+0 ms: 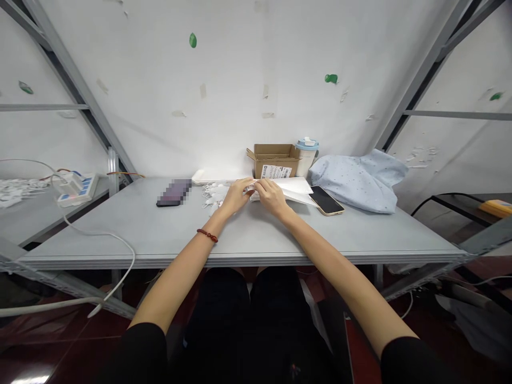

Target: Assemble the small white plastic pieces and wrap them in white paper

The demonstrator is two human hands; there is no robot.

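Observation:
My left hand [238,195] and my right hand [271,195] meet over the middle of the table, their fingertips pinched together. Between them shows a bit of a small white piece, mostly covered by the fingers, so its kind is unclear. White sheets [295,186] lie just behind and to the right of my right hand. Beside my left hand is a loose heap of small white pieces with thin strings [215,193]. A red bead bracelet [208,234] circles my left wrist.
Behind the hands stand an open cardboard box [276,153] and a cup with a blue lid [306,156]. To the right are a phone [327,201] and pale blue cloth [358,178]. A dark phone [175,193] lies left; a power strip [79,190] sits farther left with a white cable.

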